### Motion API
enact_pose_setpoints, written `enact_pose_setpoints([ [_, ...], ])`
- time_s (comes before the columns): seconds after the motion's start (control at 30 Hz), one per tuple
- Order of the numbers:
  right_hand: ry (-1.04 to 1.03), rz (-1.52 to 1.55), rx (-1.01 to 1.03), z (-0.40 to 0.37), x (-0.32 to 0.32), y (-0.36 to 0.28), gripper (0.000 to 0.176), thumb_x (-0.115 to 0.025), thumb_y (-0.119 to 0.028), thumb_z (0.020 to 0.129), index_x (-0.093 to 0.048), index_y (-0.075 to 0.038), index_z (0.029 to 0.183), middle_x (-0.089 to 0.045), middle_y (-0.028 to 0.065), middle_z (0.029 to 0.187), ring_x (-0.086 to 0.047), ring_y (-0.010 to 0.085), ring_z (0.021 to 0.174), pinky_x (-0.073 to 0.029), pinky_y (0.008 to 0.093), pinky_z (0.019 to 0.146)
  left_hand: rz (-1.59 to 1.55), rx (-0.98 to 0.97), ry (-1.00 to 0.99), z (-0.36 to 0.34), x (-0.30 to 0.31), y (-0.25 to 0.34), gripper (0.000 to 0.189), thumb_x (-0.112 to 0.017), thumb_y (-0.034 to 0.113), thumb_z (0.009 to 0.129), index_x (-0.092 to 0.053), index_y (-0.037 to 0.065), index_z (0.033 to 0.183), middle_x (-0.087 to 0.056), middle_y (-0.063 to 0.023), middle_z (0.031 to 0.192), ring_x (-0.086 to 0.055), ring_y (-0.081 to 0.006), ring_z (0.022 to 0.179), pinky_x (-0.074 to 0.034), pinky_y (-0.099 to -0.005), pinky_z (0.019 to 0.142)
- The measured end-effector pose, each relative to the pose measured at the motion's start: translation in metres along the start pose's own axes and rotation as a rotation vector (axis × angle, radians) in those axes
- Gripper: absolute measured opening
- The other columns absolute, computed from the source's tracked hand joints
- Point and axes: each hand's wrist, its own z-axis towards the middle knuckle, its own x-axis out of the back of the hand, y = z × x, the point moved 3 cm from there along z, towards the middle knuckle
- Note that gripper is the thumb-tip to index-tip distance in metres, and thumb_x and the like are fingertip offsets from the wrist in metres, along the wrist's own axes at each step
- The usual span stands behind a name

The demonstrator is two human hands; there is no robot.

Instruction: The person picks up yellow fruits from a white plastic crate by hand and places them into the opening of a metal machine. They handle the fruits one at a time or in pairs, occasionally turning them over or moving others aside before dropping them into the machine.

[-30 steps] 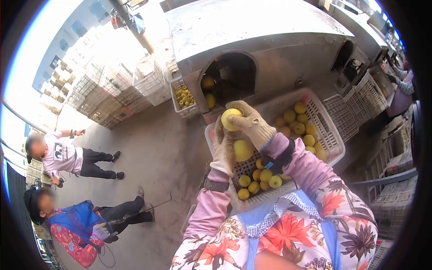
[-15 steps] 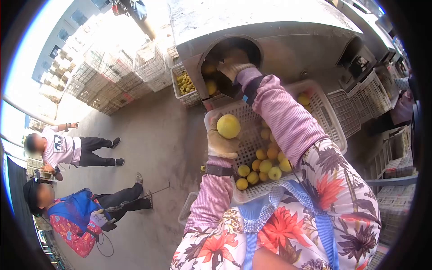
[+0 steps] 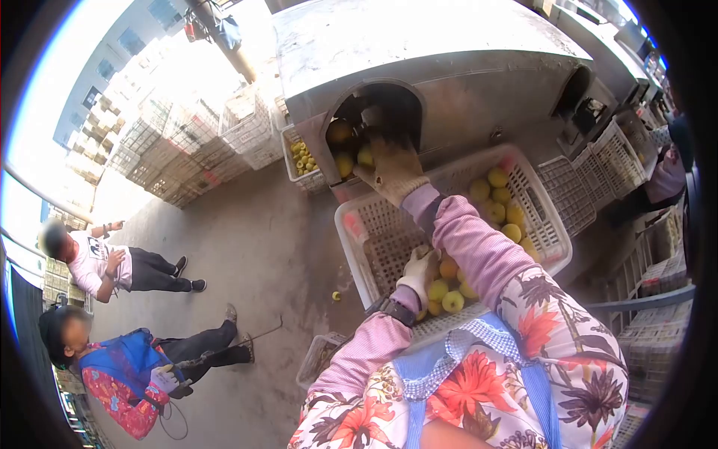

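My gloved right hand [image 3: 394, 170] is at the round opening [image 3: 385, 101] in the metal machine, palm down, thumb spread from the fingers. A yellow, apple-like fruit [image 3: 366, 156] shows between thumb and fingers; its fingertips are blurred, and no firm grip shows. Another yellow fruit [image 3: 344, 165] lies just left of it inside the opening. Down in the white plastic crate [image 3: 359, 258], my gloved left hand [image 3: 420, 271] has its fingers curled beside the yellow fruits [image 3: 452, 301]. Whatever lies under its fingers is hidden. More fruit [image 3: 496, 209] sits in the crate's far right part, beyond my right forearm.
Another crate of fruit [image 3: 303, 159] stands left of the machine, before stacked crates [image 3: 161, 150]. One loose fruit [image 3: 336, 296] lies on the floor. Two people [image 3: 112, 266] stand at the left. More crates [image 3: 609, 157] are at the right.
My left hand has moved right and down into the crate; the yellow fruit it held is out of sight. My right hand has drawn back toward the opening's near edge.
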Motion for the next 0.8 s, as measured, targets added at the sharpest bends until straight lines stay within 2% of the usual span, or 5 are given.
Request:
enact_pose_setpoints([
  [0.23, 0.292, -0.242, 0.150, 0.045, -0.029, 0.009, 0.070, -0.062, -0.050, 0.089, -0.047, -0.007, 0.142, -0.059, 0.0245, 0.127, -0.061, 0.0426, 0.110, -0.048, 0.0473, 0.096, 0.543, 0.058, -0.266, 0.017, -0.038, -0.111, 0.069, -0.066, 0.040, 0.084, -0.049, 0.008, 0.143, -0.060, -0.0180, 0.134, -0.060, -0.0298, 0.120, -0.046, -0.0368, 0.101],
  [0.37, -0.424, 0.010, -0.046, 0.079, 0.019, 0.005, 0.062, -0.058, -0.048, 0.092, -0.051, -0.005, 0.136, -0.064, 0.0260, 0.118, -0.065, 0.0386, 0.107, -0.052, 0.0416, 0.091, 0.602, 0.486, -0.011, -0.010, -0.023, -0.055, 0.074, -0.067, 0.041, 0.080, -0.049, 0.006, 0.143, -0.056, -0.0224, 0.140, -0.057, -0.0372, 0.127, -0.047, -0.0427, 0.103],
  [0.5, -0.032, 0.419, 0.102, -0.001, 0.056, 0.040, 0.043, -0.061, -0.038, 0.094, -0.060, -0.007, 0.123, -0.070, 0.0215, 0.100, -0.067, 0.0393, 0.092, -0.054, 0.0456, 0.080, 0.797, 0.690, -0.177, 0.001, 0.004, -0.086, 0.079, -0.074, 0.052, 0.076, -0.057, 0.002, 0.135, -0.060, -0.0198, 0.136, -0.061, -0.0335, 0.122, -0.051, -0.0415, 0.099],
  [0.7, -1.059, -0.224, -0.105, -0.177, -0.051, 0.164, 0.028, -0.061, -0.019, 0.094, -0.063, -0.013, 0.121, -0.070, 0.0160, 0.107, -0.068, 0.0343, 0.100, -0.055, 0.0419, 0.086, 1.131, 0.458, -0.189, 0.014, 0.009, -0.097, 0.071, -0.070, 0.049, 0.079, -0.058, 0.006, 0.135, -0.059, -0.0217, 0.135, -0.056, -0.0354, 0.127, -0.045, -0.0422, 0.107],
  [0.8, -0.695, -0.242, -0.299, -0.219, -0.114, 0.191, 0.025, -0.061, -0.014, 0.089, -0.066, -0.014, 0.113, -0.071, 0.0132, 0.104, -0.070, 0.0311, 0.097, -0.056, 0.0416, 0.083, 1.130, 0.420, -0.166, 0.011, 0.009, -0.102, 0.079, -0.070, 0.050, 0.080, -0.049, 0.010, 0.144, -0.046, -0.0242, 0.147, -0.044, -0.0395, 0.137, -0.039, -0.0452, 0.112],
])
